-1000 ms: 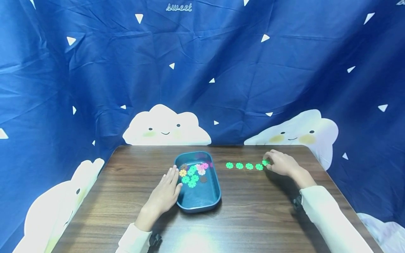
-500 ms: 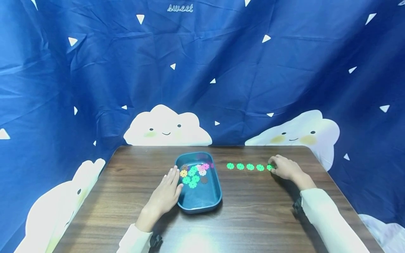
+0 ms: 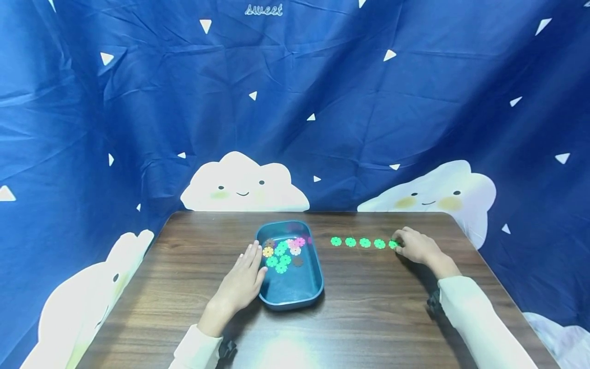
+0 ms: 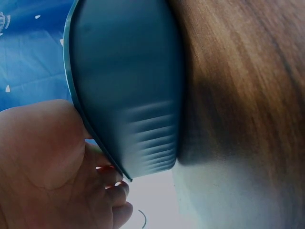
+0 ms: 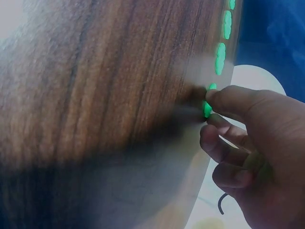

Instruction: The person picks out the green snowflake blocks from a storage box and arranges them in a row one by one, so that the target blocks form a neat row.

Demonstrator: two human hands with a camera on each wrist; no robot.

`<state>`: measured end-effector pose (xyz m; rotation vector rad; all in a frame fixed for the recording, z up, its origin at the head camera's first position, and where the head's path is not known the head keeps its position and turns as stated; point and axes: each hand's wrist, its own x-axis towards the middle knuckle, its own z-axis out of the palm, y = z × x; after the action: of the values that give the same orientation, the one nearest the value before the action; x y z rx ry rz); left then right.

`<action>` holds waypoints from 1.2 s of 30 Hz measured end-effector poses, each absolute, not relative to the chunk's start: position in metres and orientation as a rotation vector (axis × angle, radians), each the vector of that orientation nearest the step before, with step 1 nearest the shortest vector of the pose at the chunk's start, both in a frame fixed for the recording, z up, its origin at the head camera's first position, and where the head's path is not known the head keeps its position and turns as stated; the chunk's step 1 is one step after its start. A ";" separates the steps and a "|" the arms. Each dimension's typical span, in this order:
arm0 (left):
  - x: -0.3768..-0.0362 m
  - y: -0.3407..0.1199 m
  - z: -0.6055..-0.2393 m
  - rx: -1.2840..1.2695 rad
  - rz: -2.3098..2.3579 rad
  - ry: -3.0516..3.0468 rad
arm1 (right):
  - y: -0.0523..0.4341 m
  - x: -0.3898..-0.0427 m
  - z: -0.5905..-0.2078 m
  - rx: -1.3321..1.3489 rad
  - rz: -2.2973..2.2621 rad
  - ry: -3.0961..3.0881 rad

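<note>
A teal tray (image 3: 310,287) sits mid-table and holds several flower-shaped pieces (image 3: 281,255) in green, pink, yellow and brown. My left hand (image 3: 241,279) lies flat against the tray's left wall, fingers straight; the left wrist view shows my palm (image 4: 45,157) beside the tray's outer wall (image 4: 128,90). To the right of the tray, a row of green flower pieces (image 3: 357,242) lies on the table. My right hand (image 3: 414,246) is at the row's right end, fingertips (image 5: 219,98) pinching the last green piece (image 5: 208,109) down on the wood.
The dark wooden table (image 3: 359,318) is backed by a blue cloth with white clouds (image 3: 244,184). The table's right edge (image 3: 479,251) runs close to my right hand. Bare wood lies in front of the tray and the row.
My right hand has shifted slightly right and lowered the fifth green piece onto the table at the row's right end. The left hand and the tray have stayed put.
</note>
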<state>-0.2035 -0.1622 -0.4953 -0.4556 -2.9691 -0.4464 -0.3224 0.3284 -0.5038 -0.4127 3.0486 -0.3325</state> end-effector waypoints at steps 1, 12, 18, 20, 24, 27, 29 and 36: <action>-0.203 -0.162 -0.495 -0.458 -0.449 -2.965 | 0.328 -0.322 -0.504 -0.413 -0.333 3.049; -0.203 -0.163 -0.497 -0.446 -0.437 -2.972 | 0.317 -0.322 -0.493 -0.473 -0.401 3.117; -0.203 -0.163 -0.498 -0.437 -0.444 -2.991 | 0.283 -0.324 -0.473 -0.559 -0.409 3.136; -0.203 -0.163 -0.499 -0.433 -0.447 -3.002 | 0.269 -0.324 -0.467 -0.611 -0.405 3.153; -0.203 -0.164 -0.498 -0.437 -0.430 -3.002 | 0.236 -0.323 -0.455 -0.726 -0.397 3.175; -0.202 -0.163 -0.497 -0.444 -0.423 -2.990 | 0.210 -0.323 -0.447 -0.816 -0.377 3.183; -0.202 -0.163 -0.496 -0.447 -0.424 -2.981 | 0.192 -0.323 -0.442 -0.871 -0.361 3.176; -0.203 -0.163 -0.495 -0.439 -0.427 -2.982 | 0.133 -0.322 -0.428 -0.995 -0.354 3.097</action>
<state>-0.2026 -0.1628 -0.4945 -0.4391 -2.9817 -0.4271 -0.3223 0.1328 -0.4280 -0.9948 3.0965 -0.3539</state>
